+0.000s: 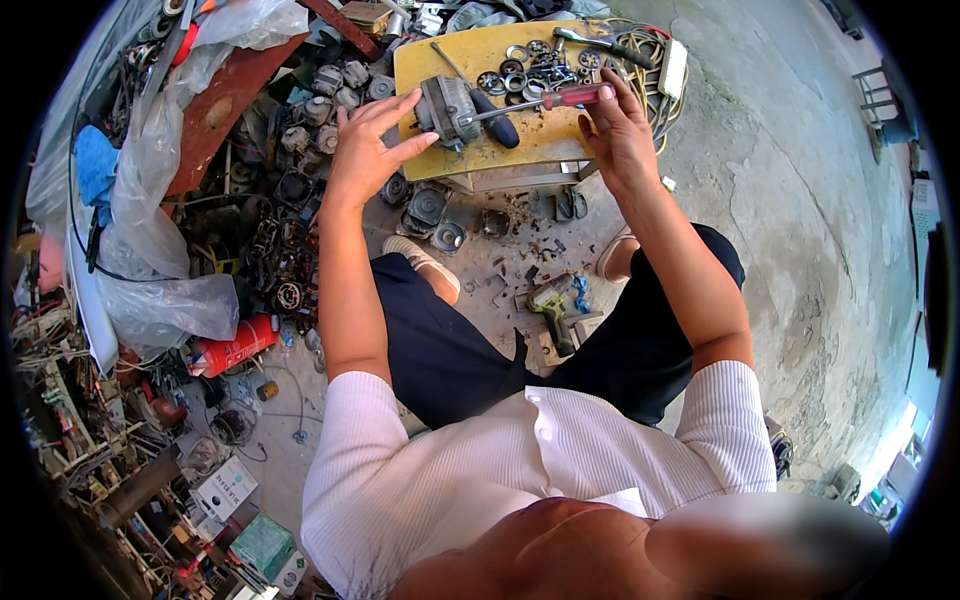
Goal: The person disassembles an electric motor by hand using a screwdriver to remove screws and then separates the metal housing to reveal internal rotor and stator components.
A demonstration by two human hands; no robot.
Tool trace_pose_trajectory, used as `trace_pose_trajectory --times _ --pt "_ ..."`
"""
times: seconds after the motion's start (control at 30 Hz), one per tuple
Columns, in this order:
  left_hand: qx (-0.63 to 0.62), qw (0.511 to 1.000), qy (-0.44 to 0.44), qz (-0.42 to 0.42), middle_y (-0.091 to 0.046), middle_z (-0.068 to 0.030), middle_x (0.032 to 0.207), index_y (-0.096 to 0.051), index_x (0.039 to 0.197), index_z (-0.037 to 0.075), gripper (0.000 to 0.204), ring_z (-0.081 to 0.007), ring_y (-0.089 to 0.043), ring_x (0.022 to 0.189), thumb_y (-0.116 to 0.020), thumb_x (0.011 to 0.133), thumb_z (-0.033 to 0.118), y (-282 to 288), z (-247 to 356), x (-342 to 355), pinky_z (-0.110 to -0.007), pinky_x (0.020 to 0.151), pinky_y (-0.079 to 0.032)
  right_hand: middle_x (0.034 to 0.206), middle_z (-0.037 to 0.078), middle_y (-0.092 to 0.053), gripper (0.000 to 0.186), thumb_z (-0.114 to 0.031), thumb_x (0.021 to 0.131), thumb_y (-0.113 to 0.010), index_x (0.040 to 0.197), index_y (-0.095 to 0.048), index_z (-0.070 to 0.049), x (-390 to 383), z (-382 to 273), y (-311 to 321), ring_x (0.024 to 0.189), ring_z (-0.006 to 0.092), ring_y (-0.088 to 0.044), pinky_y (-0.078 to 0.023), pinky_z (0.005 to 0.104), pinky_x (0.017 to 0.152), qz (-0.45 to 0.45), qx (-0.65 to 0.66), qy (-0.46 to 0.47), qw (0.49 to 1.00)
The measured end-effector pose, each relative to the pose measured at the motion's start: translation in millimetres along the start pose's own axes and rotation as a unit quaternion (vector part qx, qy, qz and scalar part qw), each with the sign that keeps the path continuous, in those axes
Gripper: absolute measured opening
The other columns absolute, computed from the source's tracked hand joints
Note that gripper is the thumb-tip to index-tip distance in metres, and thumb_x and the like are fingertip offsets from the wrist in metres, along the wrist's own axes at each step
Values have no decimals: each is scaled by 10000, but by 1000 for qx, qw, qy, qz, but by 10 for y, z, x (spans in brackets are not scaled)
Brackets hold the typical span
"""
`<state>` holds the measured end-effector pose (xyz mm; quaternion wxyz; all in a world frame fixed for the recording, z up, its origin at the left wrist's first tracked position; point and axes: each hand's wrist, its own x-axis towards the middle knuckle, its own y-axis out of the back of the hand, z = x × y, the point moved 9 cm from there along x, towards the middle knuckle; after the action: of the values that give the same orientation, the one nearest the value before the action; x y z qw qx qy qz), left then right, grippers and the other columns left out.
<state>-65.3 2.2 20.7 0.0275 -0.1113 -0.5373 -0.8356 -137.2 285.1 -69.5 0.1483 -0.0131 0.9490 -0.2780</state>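
On a low yellow-topped table [560,150] sits a grey metal motor housing [447,108]. My left hand [375,143] is at its left side, thumb and index finger spread and touching its edge. A screwdriver [575,95] with a translucent red handle is held in the fingers of my right hand [622,135]. Its shaft points left, and the tip meets the right side of the housing. Behind that shaft lies a tool with a thick black handle [497,122]. Whether the tip sits on a screw is too small to tell.
Beside the housing are several metal rings and bearings [540,72], a ratchet wrench [605,45] and a white power strip [673,70] with coiled cables. A green cordless drill [550,308] lies between my feet among debris. Metal castings [428,208] and heaped motor parts [290,190] crowd the left.
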Motion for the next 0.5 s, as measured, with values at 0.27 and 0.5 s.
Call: trace_pose_trajectory --times 0.27,0.5 --pt "-7 1000 5 1 -606 -83 1280 -613 1284 164 580 -273 -518 1225 -769 759 357 -8 -22 -6 -500 1127 -212 1180 -18 -593 365 -248 989 -541 1346 -496 -187 -78 -5 -94 1097 119 -567 -422 300 931 -1 10 -29 1000" --pt "-10 1000 5 -2 -604 -83 1284 -615 1281 160 576 -270 -522 1225 -769 760 352 -19 -37 1 -493 1123 -223 1142 -30 -594 390 -268 968 -580 1334 -489 -169 -38 -36 -34 992 101 -571 -401 311 903 -12 -15 26 999"
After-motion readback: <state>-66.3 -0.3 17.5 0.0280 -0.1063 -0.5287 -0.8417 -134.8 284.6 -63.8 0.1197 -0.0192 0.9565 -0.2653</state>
